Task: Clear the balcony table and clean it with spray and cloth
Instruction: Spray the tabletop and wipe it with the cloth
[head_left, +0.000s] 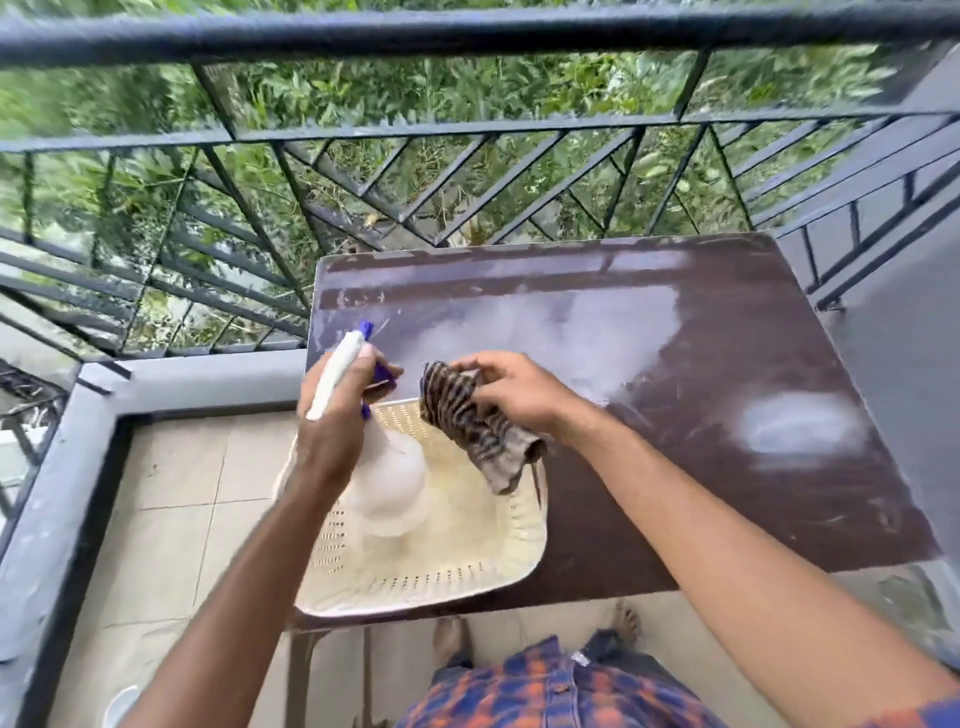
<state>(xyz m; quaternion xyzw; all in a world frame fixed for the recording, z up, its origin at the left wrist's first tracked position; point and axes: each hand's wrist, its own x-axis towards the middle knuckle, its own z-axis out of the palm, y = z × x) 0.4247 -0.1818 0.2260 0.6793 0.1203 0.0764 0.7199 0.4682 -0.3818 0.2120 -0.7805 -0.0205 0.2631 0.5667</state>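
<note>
We grip a translucent white plastic spray bottle with a purple trigger (390, 480) by the neck in our left hand (332, 415), nozzle aimed past the knuckles at the glossy brown desk (727, 338), seemingly to wet it. Just beside it, our right hand (511, 392) pinches a bunched brown striped cloth (467, 423), apparently for wiping. A cream perforated plastic basket (415, 597) sits beneath both hands. No label is legible.
</note>
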